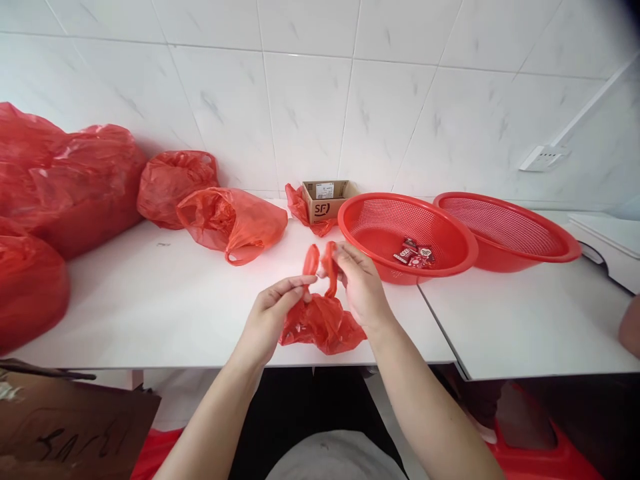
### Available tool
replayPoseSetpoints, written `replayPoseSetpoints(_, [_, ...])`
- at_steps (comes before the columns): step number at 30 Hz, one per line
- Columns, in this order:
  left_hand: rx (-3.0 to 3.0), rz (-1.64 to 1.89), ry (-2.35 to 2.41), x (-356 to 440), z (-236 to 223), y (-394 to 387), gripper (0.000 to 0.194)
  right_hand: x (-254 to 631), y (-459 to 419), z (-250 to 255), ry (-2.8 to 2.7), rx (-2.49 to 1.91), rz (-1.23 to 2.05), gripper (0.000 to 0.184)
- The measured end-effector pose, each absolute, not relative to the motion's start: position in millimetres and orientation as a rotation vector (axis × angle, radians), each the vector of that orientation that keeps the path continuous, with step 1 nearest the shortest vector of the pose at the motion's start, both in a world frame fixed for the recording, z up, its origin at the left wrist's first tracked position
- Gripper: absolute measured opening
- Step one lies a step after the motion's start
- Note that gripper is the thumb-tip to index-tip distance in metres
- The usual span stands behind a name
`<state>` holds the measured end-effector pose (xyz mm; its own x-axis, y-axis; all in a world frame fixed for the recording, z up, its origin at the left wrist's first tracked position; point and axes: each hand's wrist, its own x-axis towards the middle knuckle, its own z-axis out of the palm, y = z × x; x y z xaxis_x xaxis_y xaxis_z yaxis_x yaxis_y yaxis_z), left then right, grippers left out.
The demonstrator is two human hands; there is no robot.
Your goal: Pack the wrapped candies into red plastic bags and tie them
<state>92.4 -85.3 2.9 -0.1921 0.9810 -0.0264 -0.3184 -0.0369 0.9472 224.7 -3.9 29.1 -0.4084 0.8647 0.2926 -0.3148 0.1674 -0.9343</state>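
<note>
Near the table's front edge rests a small red plastic bag (pixel 327 327), its two handles drawn upward. My left hand (pixel 275 307) pinches the left handle between thumb and fingers. The other handle is gripped by my right hand (pixel 359 277), whose fingertips partly hide it. Both hands are close together above the bag, with a small gap between the handles. What the bag contains is hard to make out through the plastic. Just beyond my right hand stands a red plastic basket (pixel 350 230) with several small red packets (pixel 415 255) inside.
A second red basket (pixel 565 250) stands at the right. Behind sits a small cardboard box (pixel 320 208) beside red plastic. An open red bag (pixel 255 220) and several full red bags (pixel 95 180) line the left. A larger carton (pixel 75 427) is below, front left. A person's arm (pixel 631 327) shows at right.
</note>
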Motion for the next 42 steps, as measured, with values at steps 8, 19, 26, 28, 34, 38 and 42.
replayPoseSetpoints(8, [1.000, 1.418, 1.111, 113, 6, -75, 0.028, 218, -16, 48, -1.870, -0.590, 0.911, 0.023])
replayPoseSetpoints(19, [0.837, 1.717, 1.073, 106, -7, -70, 0.034, 245, -26, -44, -1.876, -0.957, 0.919, 0.069])
replayPoseSetpoints(26, [0.740, 1.910, 0.963, 101, -9, -68, 0.018, 256, -13, -36, -1.984, -0.709, 0.951, 0.076])
replayPoseSetpoints(28, [0.706, 1.977, 0.971, 100, -12, -69, 0.019, 258, -12, -39, -2.018, -0.693, 1.113, 0.073])
replayPoseSetpoints(34, [1.101, 1.746, 1.080, 101, -13, -78, 0.022, 270, -1, -32, -1.802, -0.567, 1.799, 0.076])
replayPoseSetpoints(38, [1.273, 1.578, 1.112, 106, -7, -81, 0.019, 259, 7, -12, -1.634, -0.665, 1.626, 0.040])
replayPoseSetpoints(42, [1.199, 1.596, 1.176, 107, -4, -79, 0.021, 254, 2, 17, -1.650, -0.670, 1.170, 0.018])
